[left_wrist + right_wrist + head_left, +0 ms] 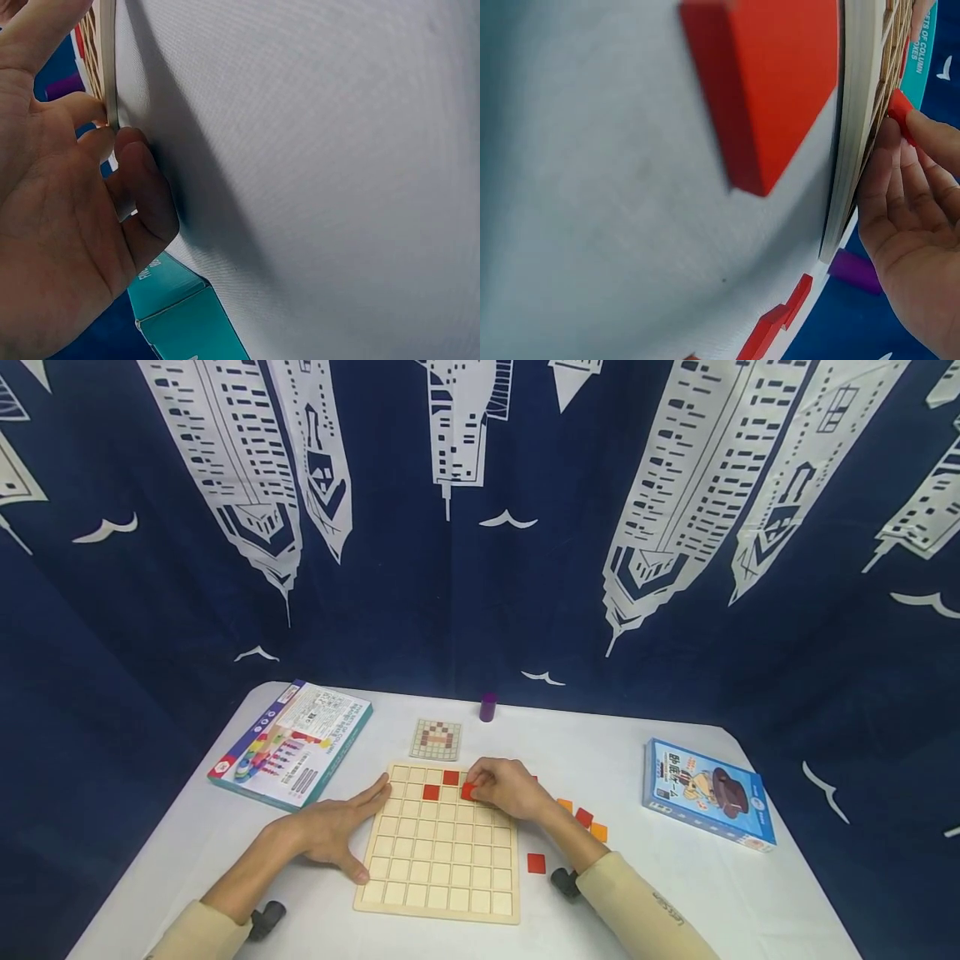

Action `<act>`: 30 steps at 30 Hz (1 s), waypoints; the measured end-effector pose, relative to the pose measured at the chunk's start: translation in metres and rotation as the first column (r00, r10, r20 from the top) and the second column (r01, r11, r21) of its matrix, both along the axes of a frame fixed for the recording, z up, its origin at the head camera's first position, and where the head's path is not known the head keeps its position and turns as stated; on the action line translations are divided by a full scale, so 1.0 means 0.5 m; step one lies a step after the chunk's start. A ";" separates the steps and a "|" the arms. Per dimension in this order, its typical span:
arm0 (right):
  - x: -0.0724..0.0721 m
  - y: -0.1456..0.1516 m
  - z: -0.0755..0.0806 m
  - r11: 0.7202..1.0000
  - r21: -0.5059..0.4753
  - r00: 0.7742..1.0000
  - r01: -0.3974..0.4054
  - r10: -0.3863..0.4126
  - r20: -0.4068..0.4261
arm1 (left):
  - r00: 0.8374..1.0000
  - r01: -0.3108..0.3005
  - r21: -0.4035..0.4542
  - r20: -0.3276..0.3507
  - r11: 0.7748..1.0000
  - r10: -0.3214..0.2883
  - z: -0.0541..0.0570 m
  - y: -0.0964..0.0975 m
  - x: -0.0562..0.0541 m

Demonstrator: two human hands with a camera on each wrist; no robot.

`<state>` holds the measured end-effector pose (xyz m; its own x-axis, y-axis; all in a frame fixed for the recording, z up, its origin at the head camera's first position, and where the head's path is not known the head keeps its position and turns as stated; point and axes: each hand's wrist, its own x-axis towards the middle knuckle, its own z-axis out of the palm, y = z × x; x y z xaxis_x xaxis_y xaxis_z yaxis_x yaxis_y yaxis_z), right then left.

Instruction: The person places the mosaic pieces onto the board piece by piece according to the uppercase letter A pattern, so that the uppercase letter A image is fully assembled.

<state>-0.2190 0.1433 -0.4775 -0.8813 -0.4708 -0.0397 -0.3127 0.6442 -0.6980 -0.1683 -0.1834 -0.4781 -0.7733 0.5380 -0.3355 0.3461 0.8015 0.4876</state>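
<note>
A wooden grid board [437,912] lies on the white table. My left hand [330,828] rests along its left side, fingertips at the upper edge and thumb lower down, with fingers spread. Between thumb and fingertips my right hand [512,787] pinches a red square tile [467,792] at a cell near the board's upper right. In the right wrist view that tile [901,112] is tilted at the board's surface. Two more red tiles sit in cells, one in the top row [451,777] and another in the second row [431,792].
Loose tiles lie right of the board, including a red tile [536,863] and an orange tile [598,832]. Behind the board are a patterned grid card [436,739] and a purple cylinder [488,707]. A teal-sided box [292,747] lies left, a blue box [705,793] right.
</note>
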 end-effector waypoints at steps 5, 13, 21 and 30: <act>0.000 -0.002 -0.003 1.000 0.003 1.000 -0.008 0.008 -0.002 | 1.000 -0.007 -0.005 -0.001 1.000 0.007 0.004 0.001 0.001; 0.001 -0.006 -0.005 1.000 0.013 1.000 -0.010 0.010 0.005 | 1.000 -0.019 0.015 0.007 1.000 0.019 0.011 0.005 0.004; 0.000 -0.007 -0.004 1.000 0.017 1.000 -0.014 0.013 0.011 | 1.000 -0.010 0.007 0.000 1.000 0.010 0.000 0.003 0.001; 0.001 -0.007 -0.003 0.997 0.066 0.999 -0.029 0.030 -0.024 | 1.000 -0.014 -0.001 0.001 1.000 0.014 0.006 0.006 0.005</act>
